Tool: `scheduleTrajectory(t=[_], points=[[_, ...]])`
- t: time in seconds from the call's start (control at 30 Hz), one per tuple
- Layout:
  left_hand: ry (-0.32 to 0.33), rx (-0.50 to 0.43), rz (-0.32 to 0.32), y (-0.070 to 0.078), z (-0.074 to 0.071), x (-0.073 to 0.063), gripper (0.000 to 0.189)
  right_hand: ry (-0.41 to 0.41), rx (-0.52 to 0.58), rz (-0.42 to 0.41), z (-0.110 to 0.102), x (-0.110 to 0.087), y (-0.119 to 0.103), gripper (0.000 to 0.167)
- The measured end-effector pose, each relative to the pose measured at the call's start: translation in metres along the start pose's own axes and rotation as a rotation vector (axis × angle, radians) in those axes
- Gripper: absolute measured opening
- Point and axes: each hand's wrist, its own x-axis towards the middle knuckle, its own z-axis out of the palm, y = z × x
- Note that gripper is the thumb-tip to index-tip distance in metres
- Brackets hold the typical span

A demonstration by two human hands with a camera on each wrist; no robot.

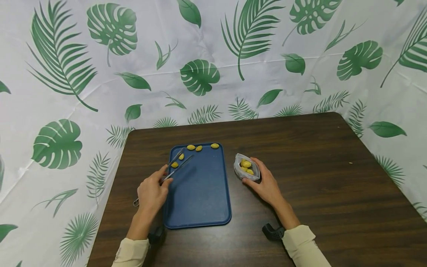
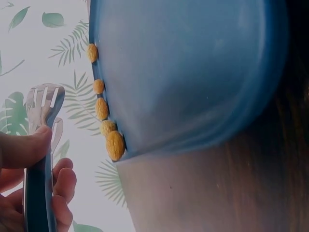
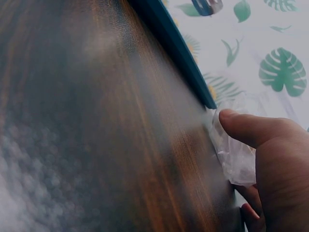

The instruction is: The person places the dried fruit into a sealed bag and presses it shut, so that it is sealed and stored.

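My left hand (image 1: pixel 151 191) holds metal tongs (image 2: pixel 38 198) with slotted ends, thumb on one side and fingers curled on the other. The two tong arms stand apart over the upper left of a blue tray (image 1: pixel 200 196). Several small yellow-brown oval pieces with wrinkled skins, one of them a piece (image 1: pixel 215 145) at the far right corner, lie along the tray's far and left edges. Right of the tray, my right hand (image 1: pixel 267 185) grips the side of a clear plastic bag (image 3: pixel 234 154), its mouth upward. More yellow pieces (image 1: pixel 245 163) sit inside the bag.
The tray and bag stand on a dark wood-grain table (image 1: pixel 300 148). Behind it hangs a white cloth (image 1: pixel 207 40) printed with green leaves. A tiny pale speck (image 1: pixel 350 162) lies on the table's right side.
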Motion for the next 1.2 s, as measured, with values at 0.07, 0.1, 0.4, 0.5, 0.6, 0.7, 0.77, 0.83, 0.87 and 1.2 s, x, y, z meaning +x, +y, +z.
scheduleTrajectory(t=[0.07, 0.1, 0.4, 0.5, 0.6, 0.7, 0.77, 0.83, 0.87, 1.2], points=[[-0.006, 0.004, -0.014, -0.001, -0.001, -0.001, 0.048, -0.001, 0.001, 0.003, 0.000, 0.000, 0.000, 0.085], [-0.009, 0.005, -0.021, -0.002, -0.002, -0.001, 0.047, -0.002, 0.002, 0.004, 0.000, 0.000, -0.001, 0.086], [-0.019, 0.011, -0.055, -0.010, -0.004, -0.004, 0.047, -0.010, 0.008, 0.015, -0.002, 0.000, -0.003, 0.086], [-0.023, 0.018, -0.077, -0.011, -0.005, -0.004, 0.047, -0.010, 0.013, 0.016, -0.002, 0.000, -0.004, 0.086], [-0.035, 0.030, -0.099, -0.011, -0.007, -0.005, 0.048, -0.007, 0.014, 0.011, -0.002, 0.000, -0.004, 0.086], [-0.043, 0.042, -0.114, -0.012, -0.008, -0.006, 0.047, -0.007, 0.015, 0.011, -0.002, 0.000, -0.004, 0.086], [-0.048, 0.048, -0.121, -0.014, -0.008, -0.006, 0.047, -0.008, 0.016, 0.015, -0.001, 0.000, -0.003, 0.086], [-0.052, 0.053, -0.123, -0.015, -0.008, -0.005, 0.047, -0.010, 0.012, 0.018, -0.001, 0.000, -0.003, 0.086], [-0.052, 0.057, -0.124, -0.016, -0.007, -0.005, 0.046, -0.011, 0.008, 0.020, 0.000, 0.000, -0.002, 0.086], [-0.073, 0.088, -0.138, -0.024, -0.006, -0.002, 0.046, -0.019, 0.004, 0.024, -0.002, 0.000, -0.003, 0.087]])
